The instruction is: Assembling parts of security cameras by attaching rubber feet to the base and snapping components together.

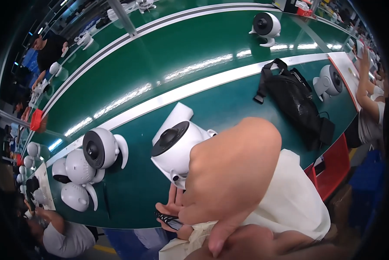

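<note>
white camera [177,145] above left hand [173,212]

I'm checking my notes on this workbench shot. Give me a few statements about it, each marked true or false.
1. The white round device nearest the person has a dark circular face. True.
2. A black mesh bag lies on the green table. True.
3. The bag lies to the person's left. False: it lies to the right of the device.
4. Three similar white devices are grouped at the left. True.
5. The table is red. False: it is green with pale stripes.
6. A hand's fingers are far from the device. False: they are right below it.
</note>
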`<state>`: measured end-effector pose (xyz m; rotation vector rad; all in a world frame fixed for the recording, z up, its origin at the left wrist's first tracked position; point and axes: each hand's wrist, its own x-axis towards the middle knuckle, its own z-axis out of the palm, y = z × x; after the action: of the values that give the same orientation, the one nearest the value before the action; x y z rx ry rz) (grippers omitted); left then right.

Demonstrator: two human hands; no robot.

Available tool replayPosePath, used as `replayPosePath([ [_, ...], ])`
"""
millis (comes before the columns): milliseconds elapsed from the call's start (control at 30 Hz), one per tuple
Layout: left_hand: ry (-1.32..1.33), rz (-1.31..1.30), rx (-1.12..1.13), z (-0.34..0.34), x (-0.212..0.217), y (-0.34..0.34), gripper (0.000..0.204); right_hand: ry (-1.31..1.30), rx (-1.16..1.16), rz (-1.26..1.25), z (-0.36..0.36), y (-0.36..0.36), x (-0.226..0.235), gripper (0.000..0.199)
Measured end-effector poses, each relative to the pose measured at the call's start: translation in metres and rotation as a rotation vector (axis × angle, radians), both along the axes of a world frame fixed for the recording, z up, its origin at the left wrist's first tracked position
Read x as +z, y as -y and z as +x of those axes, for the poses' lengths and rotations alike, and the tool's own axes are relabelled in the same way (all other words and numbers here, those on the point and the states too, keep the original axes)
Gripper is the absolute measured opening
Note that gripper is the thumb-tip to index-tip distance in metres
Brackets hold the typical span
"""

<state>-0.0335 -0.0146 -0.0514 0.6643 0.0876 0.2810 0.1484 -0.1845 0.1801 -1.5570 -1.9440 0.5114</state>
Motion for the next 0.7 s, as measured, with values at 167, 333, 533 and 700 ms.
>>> replayPosePath([
  [167,-0.081,0.199,0.105,-0.008,-0.004,0.007,0.053,0.052,0.147,-0.326,0.005,-0.016,0.013,0.052],
  [333,-0.145,0.380,0.164,-0.015,-0.007,0.015,0.053,0.040,0.240,-0.226,0.003,-0.014,0.005,0.054],
  [533,-0.274,0.607,0.344,-0.018,-0.010,0.008,0.055,-0.102,0.273,-0.058,0.008,-0.025,-0.010,0.050],
  [700,-0.357,0.801,0.455,-0.015,-0.007,0.012,0.057,0.036,0.041,0.114,0.002,-0.019,-0.022,0.045],
])
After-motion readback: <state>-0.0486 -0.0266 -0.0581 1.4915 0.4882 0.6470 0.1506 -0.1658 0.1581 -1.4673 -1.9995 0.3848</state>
